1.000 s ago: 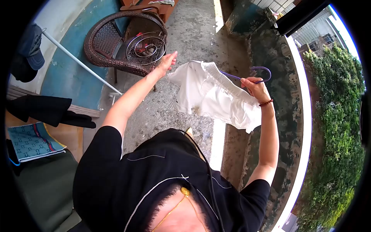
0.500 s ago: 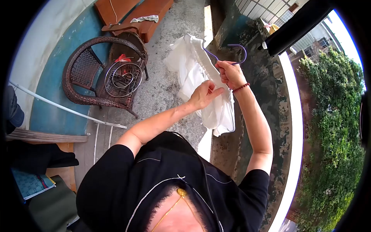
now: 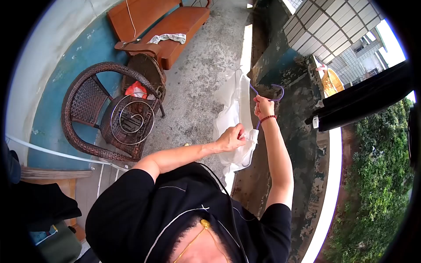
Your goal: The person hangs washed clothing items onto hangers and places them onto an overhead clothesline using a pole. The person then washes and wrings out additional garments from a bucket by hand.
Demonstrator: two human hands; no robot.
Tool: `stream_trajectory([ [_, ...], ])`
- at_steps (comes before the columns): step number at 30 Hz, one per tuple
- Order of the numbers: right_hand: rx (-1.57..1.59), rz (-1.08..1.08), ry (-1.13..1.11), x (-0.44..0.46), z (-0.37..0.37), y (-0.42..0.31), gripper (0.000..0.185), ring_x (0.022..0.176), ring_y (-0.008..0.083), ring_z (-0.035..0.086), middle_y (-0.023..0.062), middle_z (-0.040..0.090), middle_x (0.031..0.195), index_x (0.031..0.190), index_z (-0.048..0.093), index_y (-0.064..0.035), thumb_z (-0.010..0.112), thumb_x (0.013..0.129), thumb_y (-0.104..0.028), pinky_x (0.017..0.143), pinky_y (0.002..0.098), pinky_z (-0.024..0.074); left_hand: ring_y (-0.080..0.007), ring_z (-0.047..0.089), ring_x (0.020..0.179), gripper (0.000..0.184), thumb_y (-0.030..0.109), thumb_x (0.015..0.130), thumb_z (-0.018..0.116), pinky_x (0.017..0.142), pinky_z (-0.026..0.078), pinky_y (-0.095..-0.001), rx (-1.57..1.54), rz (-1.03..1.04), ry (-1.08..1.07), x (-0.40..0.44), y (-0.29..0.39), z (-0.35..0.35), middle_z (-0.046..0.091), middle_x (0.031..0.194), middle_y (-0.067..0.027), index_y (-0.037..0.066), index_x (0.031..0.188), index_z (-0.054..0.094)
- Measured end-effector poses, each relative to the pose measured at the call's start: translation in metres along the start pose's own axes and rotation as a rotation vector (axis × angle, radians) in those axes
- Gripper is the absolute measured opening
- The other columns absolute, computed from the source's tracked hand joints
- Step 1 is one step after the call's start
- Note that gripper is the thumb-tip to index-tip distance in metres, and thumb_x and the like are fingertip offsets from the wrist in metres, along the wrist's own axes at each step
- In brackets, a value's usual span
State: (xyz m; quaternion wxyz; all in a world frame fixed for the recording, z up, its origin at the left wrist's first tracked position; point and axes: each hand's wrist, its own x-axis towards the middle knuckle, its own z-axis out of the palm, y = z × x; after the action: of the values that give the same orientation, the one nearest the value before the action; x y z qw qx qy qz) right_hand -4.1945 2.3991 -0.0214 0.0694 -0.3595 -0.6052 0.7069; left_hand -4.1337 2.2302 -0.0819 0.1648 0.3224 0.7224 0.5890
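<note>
A purple clothes hanger [image 3: 282, 93] is gripped near its hook by my right hand [image 3: 264, 108], whose fingers are wrapped round it. White, thin cloth that looks like a garment [image 3: 232, 109] hangs on the hanger, spread from its far end towards me. My left hand [image 3: 231, 138] is closed on the garment's edge close to the near end of the hanger. Part of the hanger is hidden inside the cloth and behind my right hand.
Left of me stands a brown wicker chair [image 3: 90, 101] with coiled wire [image 3: 131, 116] on its seat. Beyond is an orange-brown bench [image 3: 184, 28] with a cloth [image 3: 169, 38] on it. A peeling wall [image 3: 302, 153] and dark hanging item [image 3: 364, 96] are at right.
My left hand has closed on the garment's edge near the hanger's near end. Both hands and garment sit lower in view, and the view itself has shifted.
</note>
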Motion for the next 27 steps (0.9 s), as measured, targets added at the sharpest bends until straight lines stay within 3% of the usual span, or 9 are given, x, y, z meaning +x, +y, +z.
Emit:
stream_trajectory([
  [3, -0.008, 0.092, -0.138, 0.044, 0.008, -0.024, 0.02, 0.035, 0.0057, 0.023, -0.0064, 0.029, 0.047, 0.071, 0.051, -0.0043, 0.051, 0.085, -0.019, 0.035, 0.0229, 0.0185, -0.0232, 0.051, 0.054, 0.025, 0.017, 0.07, 0.061, 0.05, 0.04, -0.0339, 0.004, -0.02, -0.061, 0.054, -0.034, -0.032, 0.051, 0.062, -0.011, 0.001, 0.078, 0.043],
  [5, -0.024, 0.11, -0.199, 0.061, 0.014, -0.054, 0.02, 0.036, 0.0053, 0.023, -0.0067, 0.028, 0.047, 0.071, 0.05, -0.0056, 0.049, 0.086, -0.019, 0.035, 0.0224, 0.0187, -0.0151, 0.053, 0.054, 0.024, 0.021, 0.075, 0.061, 0.045, 0.04, -0.0282, -0.364, -0.193, -0.295, 0.095, -0.065, -0.059, 0.053, 0.065, -0.0067, 0.001, 0.08, 0.047],
  [6, -0.056, 0.089, -0.201, 0.065, 0.017, -0.078, 0.02, 0.036, 0.0048, 0.022, -0.0071, 0.028, 0.047, 0.071, 0.05, -0.0057, 0.049, 0.086, -0.019, 0.035, 0.0225, 0.019, -0.0098, 0.055, 0.057, 0.025, 0.024, 0.079, 0.059, 0.043, 0.041, -0.023, -0.384, -0.251, -0.234, 0.114, -0.079, -0.072, 0.054, 0.069, -0.0035, 0.001, 0.084, 0.051],
  [10, -0.155, -0.012, -0.261, 0.091, 0.023, -0.171, 0.021, 0.036, 0.0026, 0.02, -0.008, 0.025, 0.046, 0.072, 0.051, -0.0048, 0.048, 0.087, -0.02, 0.034, 0.0202, 0.0166, -0.0125, 0.054, 0.078, 0.038, 0.031, 0.08, 0.056, 0.052, 0.043, -0.0274, -0.443, -0.554, 0.062, 0.216, -0.173, -0.122, 0.055, 0.088, -0.0054, 0.003, 0.104, 0.05],
  [14, -0.259, -0.151, -0.301, 0.129, 0.035, -0.256, 0.022, 0.037, 0.0022, 0.022, -0.0077, 0.029, 0.047, 0.07, 0.053, -0.0037, 0.05, 0.086, -0.018, 0.035, 0.0191, 0.0158, -0.0145, 0.048, 0.09, 0.048, 0.04, 0.079, 0.055, 0.063, 0.043, -0.0331, -0.276, -0.391, 0.202, 0.328, -0.279, -0.142, 0.053, 0.102, -0.0035, 0.008, 0.114, 0.045],
  [20, -0.374, -0.315, -0.406, 0.235, 0.054, -0.357, 0.021, 0.036, 0.0023, 0.021, -0.0081, 0.028, 0.047, 0.072, 0.052, -0.0044, 0.05, 0.086, -0.02, 0.035, 0.0193, 0.0152, -0.0186, 0.048, 0.099, 0.053, 0.044, 0.08, 0.054, 0.074, 0.042, -0.0364, -0.682, -0.506, 0.293, 0.456, -0.201, -0.177, 0.052, 0.109, -0.0047, 0.007, 0.117, 0.043],
  [23, -0.39, -0.342, -0.492, 0.318, 0.057, -0.397, 0.021, 0.037, 0.0022, 0.021, -0.0083, 0.027, 0.046, 0.073, 0.053, -0.0047, 0.051, 0.086, -0.021, 0.036, 0.0195, 0.0146, -0.0196, 0.049, 0.101, 0.051, 0.041, 0.082, 0.052, 0.081, 0.041, -0.0372, -0.735, -0.344, 0.273, 0.511, -0.192, -0.202, 0.053, 0.109, -0.0076, 0.002, 0.114, 0.044],
  [24, -0.365, -0.343, -0.515, 0.354, 0.057, -0.408, 0.021, 0.037, 0.0024, 0.02, -0.0082, 0.027, 0.046, 0.073, 0.053, -0.0048, 0.051, 0.086, -0.021, 0.035, 0.0198, 0.0144, -0.0194, 0.05, 0.1, 0.047, 0.038, 0.083, 0.051, 0.084, 0.04, -0.0375, -0.703, -0.201, 0.418, 0.514, -0.193, -0.211, 0.054, 0.107, -0.0083, 0.001, 0.111, 0.046],
  [27, -0.301, -0.311, -0.543, 0.451, 0.069, -0.438, 0.02, 0.036, 0.0031, 0.02, -0.0078, 0.026, 0.045, 0.073, 0.054, -0.0051, 0.052, 0.086, -0.022, 0.035, 0.0206, 0.014, -0.0198, 0.052, 0.098, 0.035, 0.029, 0.084, 0.05, 0.087, 0.038, -0.0383, -1.284, -0.192, 0.526, 0.529, -0.216, -0.268, 0.057, 0.103, -0.0082, 0.002, 0.106, 0.051],
])
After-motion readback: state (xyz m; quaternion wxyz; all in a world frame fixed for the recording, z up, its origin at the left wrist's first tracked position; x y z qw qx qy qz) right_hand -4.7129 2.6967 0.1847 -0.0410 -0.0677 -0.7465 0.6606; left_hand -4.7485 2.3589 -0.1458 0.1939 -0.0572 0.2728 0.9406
